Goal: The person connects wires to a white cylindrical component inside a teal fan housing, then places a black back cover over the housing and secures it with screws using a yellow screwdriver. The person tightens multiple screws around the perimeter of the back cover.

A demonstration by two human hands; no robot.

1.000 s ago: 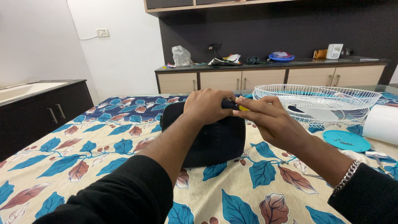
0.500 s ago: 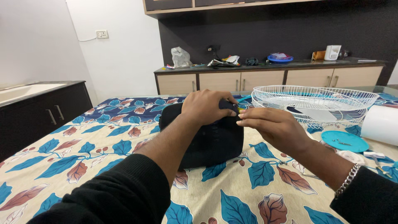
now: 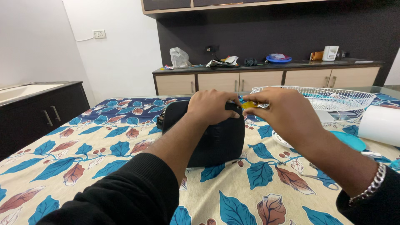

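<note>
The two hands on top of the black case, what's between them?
In the head view, a small yellow object sits between the left hand and the right hand, pinched by the right fingertips above the black case.

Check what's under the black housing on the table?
The black housing lies on the leaf-print cloth. The left hand grips its top edge; the right hand holds a yellow-handled tool there. Anything directly beneath the housing is covered.

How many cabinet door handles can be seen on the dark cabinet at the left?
2. Both are on the dark cabinet beside the table: one handle nearer the camera, the other handle just right of it. Others may lie outside the frame.
</note>
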